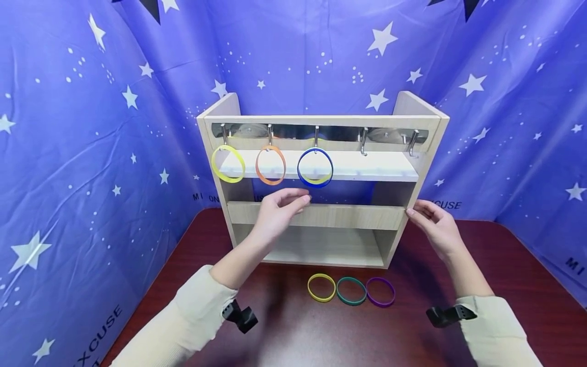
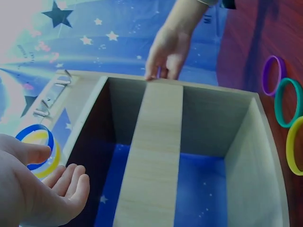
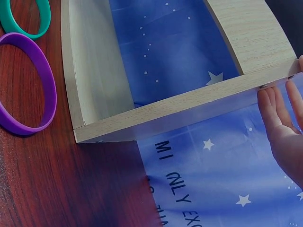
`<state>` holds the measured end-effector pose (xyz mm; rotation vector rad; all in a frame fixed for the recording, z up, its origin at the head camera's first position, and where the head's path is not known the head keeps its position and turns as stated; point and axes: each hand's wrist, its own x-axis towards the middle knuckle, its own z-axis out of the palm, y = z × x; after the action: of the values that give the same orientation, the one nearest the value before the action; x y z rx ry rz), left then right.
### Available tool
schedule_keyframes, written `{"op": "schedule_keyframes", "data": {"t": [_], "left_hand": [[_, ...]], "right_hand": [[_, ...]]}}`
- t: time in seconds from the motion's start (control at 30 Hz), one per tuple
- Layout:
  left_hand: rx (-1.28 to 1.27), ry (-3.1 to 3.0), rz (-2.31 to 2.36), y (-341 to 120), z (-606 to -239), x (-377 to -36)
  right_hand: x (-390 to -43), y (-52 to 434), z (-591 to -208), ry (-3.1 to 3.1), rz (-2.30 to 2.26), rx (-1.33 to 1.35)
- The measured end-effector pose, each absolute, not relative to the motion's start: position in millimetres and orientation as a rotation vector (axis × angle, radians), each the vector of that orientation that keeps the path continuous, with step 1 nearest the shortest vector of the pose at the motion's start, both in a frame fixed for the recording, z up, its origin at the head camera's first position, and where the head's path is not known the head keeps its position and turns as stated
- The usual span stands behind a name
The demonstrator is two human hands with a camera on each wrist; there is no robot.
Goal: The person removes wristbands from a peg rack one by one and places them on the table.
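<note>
Fingers of the left hand [image 1: 279, 206] hang relaxed and empty just below the blue ring [image 1: 315, 167] on its hook; right hand [image 1: 433, 224], open, steadies the rack [image 1: 321, 216]; three spare rings [image 1: 350, 290] lie on the bench [image 1: 504, 285].

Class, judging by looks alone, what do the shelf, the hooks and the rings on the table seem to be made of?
Shelf: probably laminated board, pale printed grain, matte.
Hooks: likely polished metal, silvery and reflective.
Rings: apparently rubber or silicone, smooth solid-coloured bands.
</note>
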<state>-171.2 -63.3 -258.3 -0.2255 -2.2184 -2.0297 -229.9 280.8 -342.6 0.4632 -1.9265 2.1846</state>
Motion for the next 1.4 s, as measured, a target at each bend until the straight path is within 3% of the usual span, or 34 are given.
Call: {"op": "schedule_keyframes", "data": {"t": [1.4], "left_hand": [[-0.132, -1.833, -2.332, -54, -247, -169]], "right_hand": [[-231, 282, -343, -1.960, 2.155, 0.458]]}}
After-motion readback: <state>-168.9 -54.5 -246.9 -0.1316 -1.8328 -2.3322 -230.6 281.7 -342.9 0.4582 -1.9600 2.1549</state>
